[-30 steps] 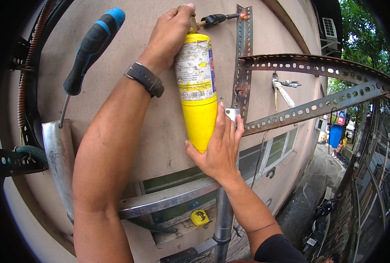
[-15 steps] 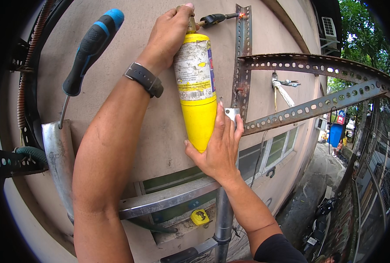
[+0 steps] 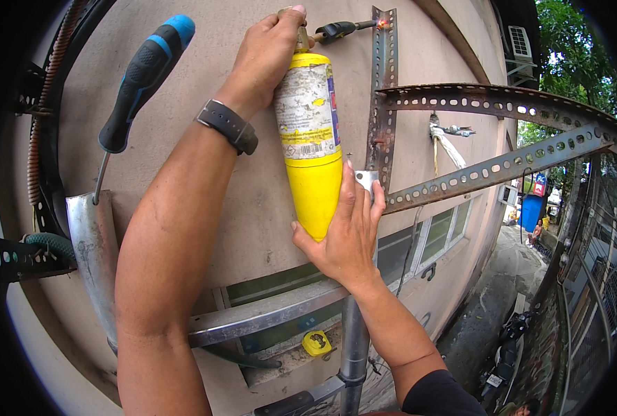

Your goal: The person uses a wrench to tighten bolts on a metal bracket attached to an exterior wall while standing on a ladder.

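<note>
My left hand point(image 3: 270, 55) grips the top of a yellow gas cylinder point(image 3: 314, 177) at its brass fitting. The attached torch head point(image 3: 337, 31) points right at a vertical perforated angle bar point(image 3: 384, 69), with a small orange-red glow point(image 3: 382, 24) at the nozzle's tip. My right hand point(image 3: 343, 246) holds the cylinder's lower end, fingertips beside a small silver bracket point(image 3: 366, 178). A blue-and-black screwdriver point(image 3: 142, 90) stands in the top of an aluminium ladder rail point(image 3: 86, 229) at the left.
Rusty perforated arms point(image 3: 502, 100) jut right from the vertical bar, near bundled pipes point(image 3: 447, 142). A ladder step point(image 3: 267, 312) crosses below my hands, above a yellow tape measure point(image 3: 316, 343). Cables point(image 3: 38, 145) run at the far left. An alley point(image 3: 495, 277) with a parked motorcycle point(image 3: 501, 360) lies below right.
</note>
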`<control>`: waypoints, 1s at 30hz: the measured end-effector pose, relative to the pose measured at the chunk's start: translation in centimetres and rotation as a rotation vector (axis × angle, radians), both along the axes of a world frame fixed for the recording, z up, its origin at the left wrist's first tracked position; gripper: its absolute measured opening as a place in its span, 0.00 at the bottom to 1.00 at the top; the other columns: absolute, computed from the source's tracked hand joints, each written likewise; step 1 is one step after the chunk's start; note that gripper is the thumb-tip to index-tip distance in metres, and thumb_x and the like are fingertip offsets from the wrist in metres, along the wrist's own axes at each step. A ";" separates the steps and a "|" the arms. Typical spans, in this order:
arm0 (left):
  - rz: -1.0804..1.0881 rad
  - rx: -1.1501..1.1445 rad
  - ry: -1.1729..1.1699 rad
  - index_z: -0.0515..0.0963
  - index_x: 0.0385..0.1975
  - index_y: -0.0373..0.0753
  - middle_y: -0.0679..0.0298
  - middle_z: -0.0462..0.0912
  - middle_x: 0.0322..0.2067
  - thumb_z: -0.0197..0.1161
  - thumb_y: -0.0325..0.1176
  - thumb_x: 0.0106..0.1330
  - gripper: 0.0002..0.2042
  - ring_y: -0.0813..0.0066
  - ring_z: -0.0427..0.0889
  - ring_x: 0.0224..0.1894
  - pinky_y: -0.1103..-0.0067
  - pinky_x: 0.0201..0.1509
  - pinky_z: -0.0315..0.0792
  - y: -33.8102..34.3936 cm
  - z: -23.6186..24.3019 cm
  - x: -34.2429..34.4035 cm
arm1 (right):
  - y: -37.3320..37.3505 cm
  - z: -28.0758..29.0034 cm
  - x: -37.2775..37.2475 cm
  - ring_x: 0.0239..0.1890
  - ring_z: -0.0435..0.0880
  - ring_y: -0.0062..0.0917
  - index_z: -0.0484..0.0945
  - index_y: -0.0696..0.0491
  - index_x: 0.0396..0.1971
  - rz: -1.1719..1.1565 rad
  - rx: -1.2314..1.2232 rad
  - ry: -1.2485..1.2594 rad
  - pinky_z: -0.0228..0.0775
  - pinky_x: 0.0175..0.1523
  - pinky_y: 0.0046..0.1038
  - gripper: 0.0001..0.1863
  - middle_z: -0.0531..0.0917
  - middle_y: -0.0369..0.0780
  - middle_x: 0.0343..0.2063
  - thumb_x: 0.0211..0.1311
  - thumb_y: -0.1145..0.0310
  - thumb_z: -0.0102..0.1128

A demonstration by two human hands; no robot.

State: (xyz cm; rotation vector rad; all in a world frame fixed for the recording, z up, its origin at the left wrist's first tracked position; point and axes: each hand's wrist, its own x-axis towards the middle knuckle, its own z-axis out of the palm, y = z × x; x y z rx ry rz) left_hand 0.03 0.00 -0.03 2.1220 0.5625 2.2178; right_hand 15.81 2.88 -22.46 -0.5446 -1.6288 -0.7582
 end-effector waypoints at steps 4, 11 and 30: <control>0.029 0.013 0.011 0.75 0.56 0.32 0.56 0.85 0.39 0.50 0.53 0.77 0.27 0.74 0.88 0.36 0.78 0.37 0.86 0.0 -0.1 0.0 | 0.1 -0.1 0.0 0.59 0.72 0.45 0.42 0.61 0.75 -0.001 -0.014 0.001 0.38 0.73 0.63 0.61 0.71 0.56 0.55 0.50 0.51 0.72; 0.026 0.008 0.005 0.74 0.57 0.32 0.56 0.85 0.39 0.50 0.52 0.77 0.27 0.73 0.89 0.36 0.77 0.36 0.86 -0.1 -0.1 0.0 | 0.0 0.0 -0.1 0.58 0.72 0.45 0.42 0.61 0.76 0.002 0.008 0.003 0.38 0.73 0.63 0.62 0.71 0.56 0.55 0.50 0.52 0.73; 0.034 -0.005 -0.002 0.74 0.58 0.33 0.57 0.85 0.39 0.52 0.53 0.77 0.27 0.74 0.88 0.35 0.77 0.37 0.86 -0.2 -0.2 0.6 | 0.1 0.0 0.3 0.59 0.72 0.45 0.42 0.61 0.76 0.009 0.002 0.008 0.38 0.73 0.63 0.61 0.71 0.55 0.55 0.50 0.51 0.72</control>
